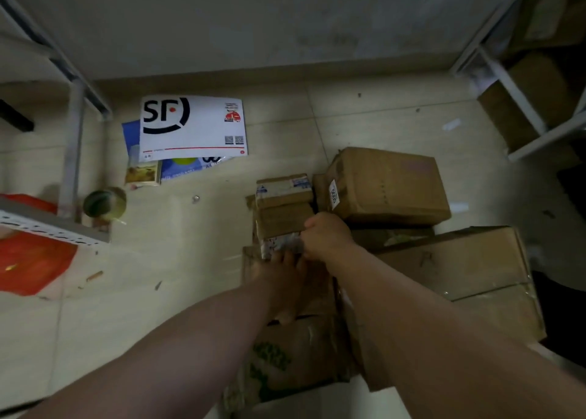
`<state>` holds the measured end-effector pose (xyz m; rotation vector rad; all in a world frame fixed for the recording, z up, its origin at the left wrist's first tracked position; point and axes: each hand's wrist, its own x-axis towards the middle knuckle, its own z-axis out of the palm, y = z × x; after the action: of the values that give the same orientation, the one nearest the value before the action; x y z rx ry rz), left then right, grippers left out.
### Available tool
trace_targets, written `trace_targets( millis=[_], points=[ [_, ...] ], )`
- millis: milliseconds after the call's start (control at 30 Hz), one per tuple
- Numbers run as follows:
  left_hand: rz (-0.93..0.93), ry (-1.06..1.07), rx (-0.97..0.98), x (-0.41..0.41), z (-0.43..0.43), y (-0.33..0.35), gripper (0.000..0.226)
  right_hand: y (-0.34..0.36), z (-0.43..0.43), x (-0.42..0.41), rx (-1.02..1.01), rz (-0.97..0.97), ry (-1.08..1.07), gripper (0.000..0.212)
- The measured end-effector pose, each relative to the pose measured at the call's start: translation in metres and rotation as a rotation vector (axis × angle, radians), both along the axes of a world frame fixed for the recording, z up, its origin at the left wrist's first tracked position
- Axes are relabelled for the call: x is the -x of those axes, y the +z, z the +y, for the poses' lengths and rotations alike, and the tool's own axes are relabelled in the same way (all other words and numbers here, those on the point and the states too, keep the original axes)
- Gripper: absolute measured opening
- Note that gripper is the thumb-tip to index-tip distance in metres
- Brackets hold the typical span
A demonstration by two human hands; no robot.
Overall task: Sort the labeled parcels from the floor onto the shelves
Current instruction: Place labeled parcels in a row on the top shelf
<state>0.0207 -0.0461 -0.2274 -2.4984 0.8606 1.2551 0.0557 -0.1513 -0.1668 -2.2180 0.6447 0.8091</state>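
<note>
A heap of brown cardboard parcels lies on the tiled floor at centre right. Both my hands meet on a small taped parcel (282,220) in the middle of the heap. My right hand (328,236) grips its right edge with curled fingers. My left hand (285,279) holds its near end from below, where a shiny taped label shows. A larger box (387,185) with a white number label sits just to the right. Another small box (283,188) lies behind the held one.
A white envelope with a black logo (192,126) lies on the floor at upper left over blue mailers. A tape roll (104,203) sits by the left shelf post (74,152). A red bag (31,263) lies at far left. Shelves with boxes (536,101) stand at right.
</note>
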Motion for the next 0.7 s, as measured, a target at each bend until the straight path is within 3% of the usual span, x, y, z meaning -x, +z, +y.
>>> trace_targets(
  millis=[133, 233, 300, 400, 500, 700],
  points=[
    [-0.026, 0.072, -0.004, -0.010, 0.012, 0.047, 0.133, 0.037, -0.002, 0.008, -0.007, -0.040, -0.142, 0.027],
    [-0.065, 0.181, 0.027, -0.028, 0.031, 0.111, 0.136, 0.088, -0.001, 0.014, 0.015, -0.084, -0.196, 0.017],
    [-0.076, 0.210, 0.077, -0.042, 0.046, 0.167, 0.138, 0.136, 0.001, 0.013, 0.014, -0.148, -0.252, 0.021],
    [-0.114, 0.230, 0.182, -0.060, 0.064, 0.267, 0.141, 0.229, 0.007, 0.004, -0.068, -0.157, -0.270, 0.038],
    [-0.167, 0.239, 0.286, -0.075, 0.072, 0.372, 0.136, 0.336, 0.009, -0.006, -0.300, -0.063, -0.327, 0.067],
    [-0.293, 0.157, 0.565, -0.091, 0.065, 0.595, 0.126, 0.561, -0.029, -0.001, -0.303, -0.049, -0.218, 0.053]
  ],
)
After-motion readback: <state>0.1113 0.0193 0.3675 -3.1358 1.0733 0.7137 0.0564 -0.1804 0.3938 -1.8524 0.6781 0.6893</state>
